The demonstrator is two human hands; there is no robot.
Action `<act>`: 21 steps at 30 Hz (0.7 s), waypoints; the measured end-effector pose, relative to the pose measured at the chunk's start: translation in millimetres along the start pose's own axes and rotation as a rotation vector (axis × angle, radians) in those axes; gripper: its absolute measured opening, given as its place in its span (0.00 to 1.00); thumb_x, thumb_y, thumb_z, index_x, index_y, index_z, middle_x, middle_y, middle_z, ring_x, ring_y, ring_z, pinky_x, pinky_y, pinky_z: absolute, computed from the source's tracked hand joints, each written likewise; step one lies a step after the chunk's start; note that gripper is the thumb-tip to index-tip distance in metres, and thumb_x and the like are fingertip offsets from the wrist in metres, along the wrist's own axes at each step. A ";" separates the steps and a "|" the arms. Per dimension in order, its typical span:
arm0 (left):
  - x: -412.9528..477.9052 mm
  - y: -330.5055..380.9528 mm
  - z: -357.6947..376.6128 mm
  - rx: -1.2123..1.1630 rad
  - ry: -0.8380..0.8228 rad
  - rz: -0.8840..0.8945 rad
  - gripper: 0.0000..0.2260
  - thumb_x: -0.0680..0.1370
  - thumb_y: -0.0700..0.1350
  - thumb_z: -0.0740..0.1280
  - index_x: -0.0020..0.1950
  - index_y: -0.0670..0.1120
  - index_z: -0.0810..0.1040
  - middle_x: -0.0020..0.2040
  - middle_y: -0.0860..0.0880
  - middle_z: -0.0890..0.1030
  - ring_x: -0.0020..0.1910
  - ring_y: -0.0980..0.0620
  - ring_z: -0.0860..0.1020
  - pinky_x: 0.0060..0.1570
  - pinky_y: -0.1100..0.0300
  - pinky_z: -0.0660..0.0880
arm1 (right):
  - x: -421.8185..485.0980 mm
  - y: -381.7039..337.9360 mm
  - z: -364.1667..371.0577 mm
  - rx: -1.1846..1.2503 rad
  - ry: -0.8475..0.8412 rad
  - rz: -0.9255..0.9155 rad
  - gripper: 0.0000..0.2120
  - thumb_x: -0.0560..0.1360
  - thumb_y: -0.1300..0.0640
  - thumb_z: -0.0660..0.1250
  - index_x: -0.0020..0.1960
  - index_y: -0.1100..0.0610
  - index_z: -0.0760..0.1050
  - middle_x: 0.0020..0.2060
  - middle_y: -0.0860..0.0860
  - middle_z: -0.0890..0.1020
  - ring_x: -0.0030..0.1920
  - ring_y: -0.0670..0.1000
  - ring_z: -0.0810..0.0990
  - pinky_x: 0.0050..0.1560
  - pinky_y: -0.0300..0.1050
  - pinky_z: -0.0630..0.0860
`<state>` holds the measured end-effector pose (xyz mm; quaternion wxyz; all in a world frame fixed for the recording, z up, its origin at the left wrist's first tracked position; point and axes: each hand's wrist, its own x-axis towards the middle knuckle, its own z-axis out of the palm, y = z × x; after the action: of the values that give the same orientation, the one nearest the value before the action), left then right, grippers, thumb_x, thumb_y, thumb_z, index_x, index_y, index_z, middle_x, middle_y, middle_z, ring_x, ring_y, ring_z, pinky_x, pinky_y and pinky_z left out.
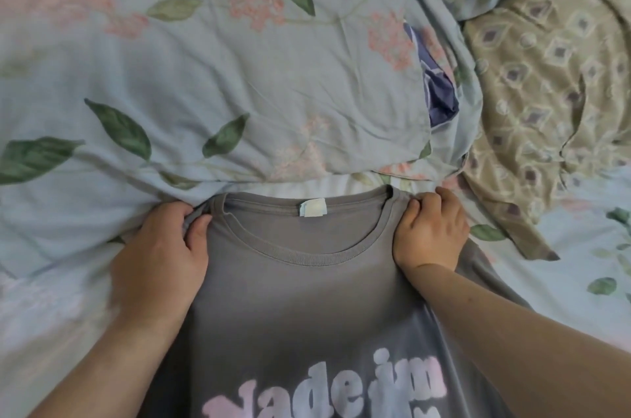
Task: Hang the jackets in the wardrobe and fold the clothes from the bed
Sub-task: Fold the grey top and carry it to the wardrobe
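Floral duvet point(205, 76): bunched, upper left.
Left hand point(160, 247): pinches 1 shoulder of the tee.
Tee point(300, 298): grey, 1 item, print up on the bed, collar touching the duvet's edge.
Right hand point(430, 229): grips the other shoulder. The 2 hands are apart, with the collar between them.
Beige cloth point(546, 76): crumpled, far right.
Handling, by my reckoning: light, limp, creases easily. Best held at the shoulder seams.

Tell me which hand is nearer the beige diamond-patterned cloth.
Right. The right hand pinches the grey printed T-shirt beside the beige diamond-patterned cloth; the left hand grips its opposite shoulder.
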<state>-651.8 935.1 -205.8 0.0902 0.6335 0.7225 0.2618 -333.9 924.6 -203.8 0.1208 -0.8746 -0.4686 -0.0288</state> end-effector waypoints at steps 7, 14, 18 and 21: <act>-5.1 -0.1 -4.2 -0.045 0.040 -0.004 0.07 0.76 0.49 0.69 0.49 0.47 0.75 0.44 0.45 0.80 0.42 0.38 0.79 0.35 0.53 0.71 | 0.4 10.4 1.0 0.061 0.026 -0.032 0.13 0.79 0.55 0.59 0.55 0.63 0.76 0.64 0.60 0.74 0.64 0.64 0.70 0.67 0.57 0.62; -21.6 22.0 -30.1 0.071 0.142 0.415 0.17 0.73 0.42 0.67 0.60 0.38 0.80 0.56 0.38 0.81 0.54 0.36 0.79 0.54 0.43 0.74 | -0.5 25.1 -12.4 0.112 -0.125 -0.207 0.14 0.80 0.55 0.59 0.61 0.63 0.72 0.66 0.62 0.72 0.66 0.63 0.67 0.69 0.53 0.58; -89.1 84.6 -22.0 -0.095 -0.123 0.494 0.19 0.75 0.45 0.65 0.65 0.42 0.78 0.68 0.44 0.76 0.70 0.45 0.72 0.71 0.52 0.60 | 2.4 55.3 -53.2 0.301 -0.386 -0.330 0.22 0.79 0.55 0.63 0.72 0.56 0.67 0.70 0.54 0.70 0.70 0.56 0.68 0.67 0.45 0.61; -157.0 134.6 9.2 -0.201 -0.345 0.502 0.25 0.80 0.54 0.58 0.78 0.51 0.62 0.79 0.54 0.56 0.76 0.61 0.46 0.71 0.66 0.35 | -13.2 107.8 -87.2 0.422 -0.223 -0.261 0.14 0.78 0.57 0.64 0.63 0.52 0.76 0.59 0.49 0.78 0.60 0.52 0.77 0.58 0.43 0.69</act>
<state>-502.3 794.6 -178.9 0.2064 0.8148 0.4883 0.2347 -246.7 835.8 -141.3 0.2431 -0.7600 -0.5836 0.1508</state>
